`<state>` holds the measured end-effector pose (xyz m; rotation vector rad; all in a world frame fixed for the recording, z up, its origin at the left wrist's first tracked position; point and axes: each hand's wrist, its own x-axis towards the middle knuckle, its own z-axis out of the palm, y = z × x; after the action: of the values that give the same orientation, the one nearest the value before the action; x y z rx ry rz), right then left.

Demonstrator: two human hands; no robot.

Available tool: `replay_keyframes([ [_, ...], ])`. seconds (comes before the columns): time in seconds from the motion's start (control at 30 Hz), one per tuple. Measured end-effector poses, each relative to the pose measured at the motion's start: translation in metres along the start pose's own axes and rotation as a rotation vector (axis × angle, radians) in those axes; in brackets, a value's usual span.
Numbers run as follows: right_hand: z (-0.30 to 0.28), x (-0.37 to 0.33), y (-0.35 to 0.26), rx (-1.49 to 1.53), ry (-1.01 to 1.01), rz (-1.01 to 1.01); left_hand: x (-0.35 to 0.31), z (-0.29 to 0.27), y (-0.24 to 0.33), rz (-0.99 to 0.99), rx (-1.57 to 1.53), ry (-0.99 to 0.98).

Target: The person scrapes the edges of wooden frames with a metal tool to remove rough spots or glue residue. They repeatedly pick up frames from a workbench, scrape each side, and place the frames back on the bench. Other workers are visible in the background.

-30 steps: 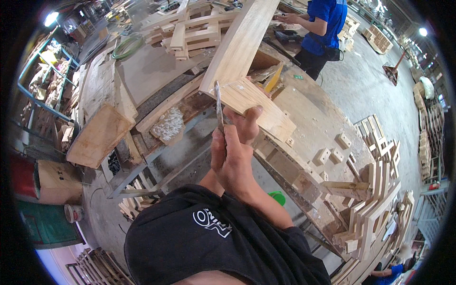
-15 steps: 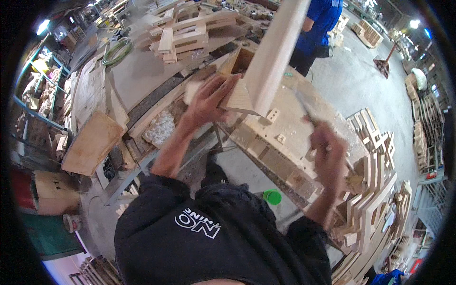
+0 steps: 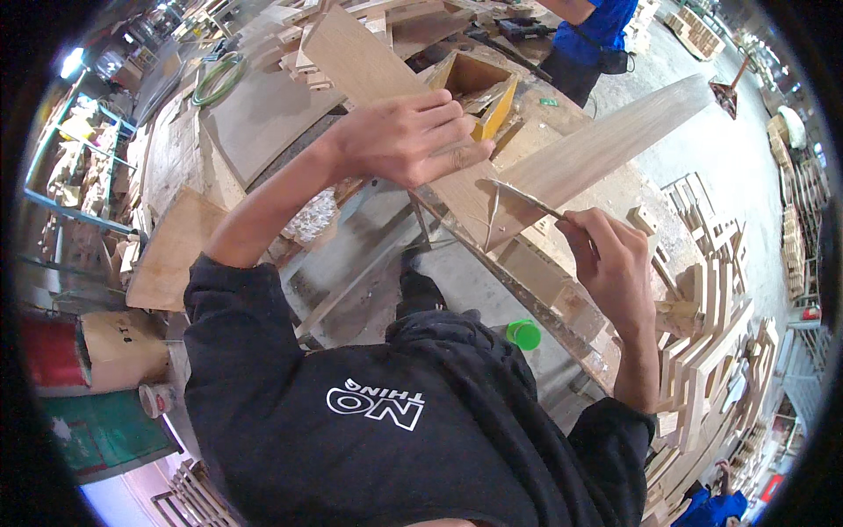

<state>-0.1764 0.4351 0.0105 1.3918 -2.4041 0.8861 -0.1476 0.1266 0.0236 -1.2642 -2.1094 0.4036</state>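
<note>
Two flat wooden boards [image 3: 606, 145] meet at an angled joint in front of me, forming a wide V-shaped piece. My left hand [image 3: 408, 140] is closed over the left board, fingers across its upper face. My right hand [image 3: 612, 263] is closed on a thin knife-like tool [image 3: 540, 206], whose tip touches the joint. A narrow pale strip [image 3: 493, 215] shows along the joint beside the tip; whether it is glue or a shaving, I cannot tell. Behind the boards stands an open wooden box [image 3: 499, 110] with yellow edges.
Stacked angled wooden frames [image 3: 702, 334] stand to the right of the workbench [image 3: 650, 206]. A green lid-like object [image 3: 524, 335] lies below the bench edge. At the far side is a person in blue [image 3: 593, 39]. A coiled green hose [image 3: 218, 79] rests at the far left.
The wooden piece has swung from nearly upright to lying flatter, showing both boards. My left hand has moved right along with it. The tool in my right hand has come to the joint.
</note>
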Motion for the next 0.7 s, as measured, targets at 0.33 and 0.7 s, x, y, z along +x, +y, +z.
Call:
replay_keyframes([
  [0.33,0.008,-0.001,0.014,0.104,-0.130,-0.216,-0.003,-0.018,-0.010,0.046,0.185,-0.064],
  [0.7,0.131,0.030,0.019,0.329,-0.385,-0.244,-0.073,-0.053,-0.029,-0.033,0.262,-0.216],
])
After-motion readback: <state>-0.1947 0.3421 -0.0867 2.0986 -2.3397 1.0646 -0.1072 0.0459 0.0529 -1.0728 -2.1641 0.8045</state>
